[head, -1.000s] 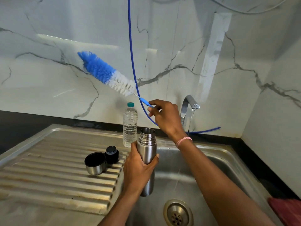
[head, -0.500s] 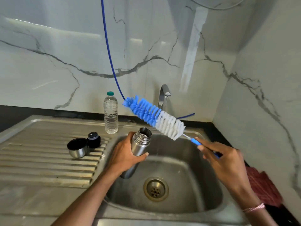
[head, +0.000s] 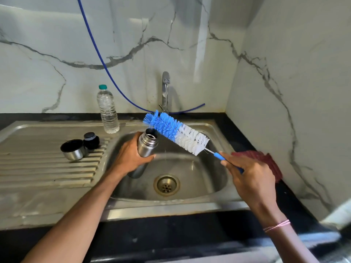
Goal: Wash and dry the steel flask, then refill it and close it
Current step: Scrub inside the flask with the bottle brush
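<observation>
Hidden parts: lower body of the steel flask lies behind the left hand; most of the brush handle is buried in the right hand, which also covers part of a red cloth.
Left hand: fingers and thumb wrapped round the flask's middle, over the sink; uncapped mouth tilted toward the right hand.
Right hand: fingers curled round the blue handle of the bottle brush; bristle tip at the flask mouth, contact cannot be told.
Counts: one flask, one brush, one steel cup, one black stopper, one water bottle, one tap.
Cup and stopper: just beside each other, left of the left hand.
Open room: drain lies below and between the hands; sink rim near the right hand, wall corner beyond it.
</observation>
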